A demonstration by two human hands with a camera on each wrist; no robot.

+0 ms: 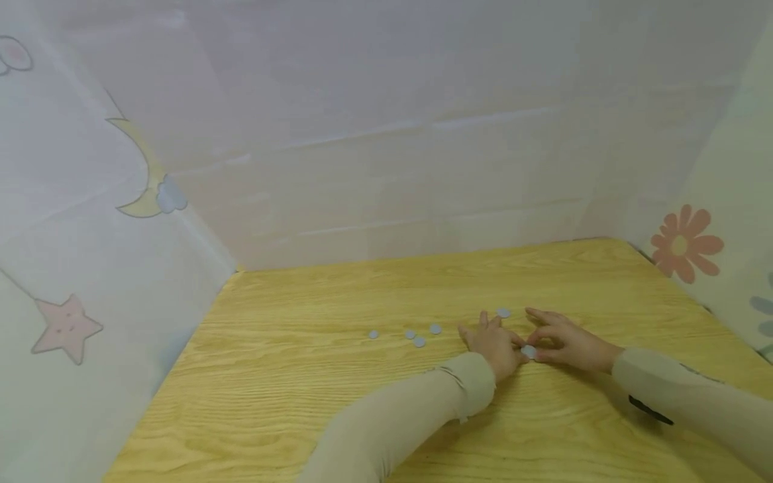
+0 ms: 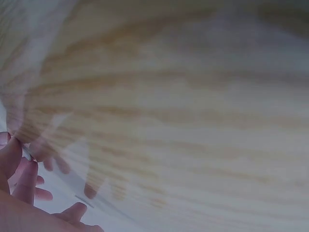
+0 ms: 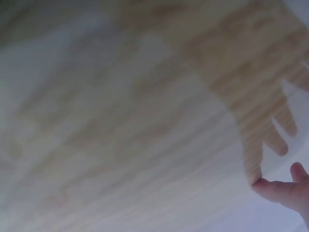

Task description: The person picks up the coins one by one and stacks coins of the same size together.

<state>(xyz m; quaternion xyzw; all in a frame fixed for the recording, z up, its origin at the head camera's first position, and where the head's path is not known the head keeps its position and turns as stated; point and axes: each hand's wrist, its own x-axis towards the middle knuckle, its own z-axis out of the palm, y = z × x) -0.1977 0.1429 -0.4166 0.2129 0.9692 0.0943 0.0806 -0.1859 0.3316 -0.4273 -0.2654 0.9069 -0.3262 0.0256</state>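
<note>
In the head view both hands meet over the right half of the wooden table, around a small pale grey disc (image 1: 528, 351). My left hand (image 1: 496, 345) pinches its left side with thumb and index finger, the other fingers spread. From the right, the thumb and index finger of my right hand (image 1: 576, 345) grip the same disc. The left wrist view shows the disc (image 2: 26, 153) tilted, nearly edge-on, at the left fingertips. Just beyond the left fingers lies another pale disc (image 1: 503, 312). In the right wrist view one fingertip (image 3: 258, 184) touches the glossy tabletop; the held disc is out of sight there.
Left of the hands, several similar discs lie flat and apart on the table, among them one disc (image 1: 436, 329) and a farther one (image 1: 373, 334). Pale printed sheets (image 1: 386, 168) stand behind and beside the wooden table (image 1: 272, 389). A dark flat piece (image 1: 650, 409) shows under the right sleeve.
</note>
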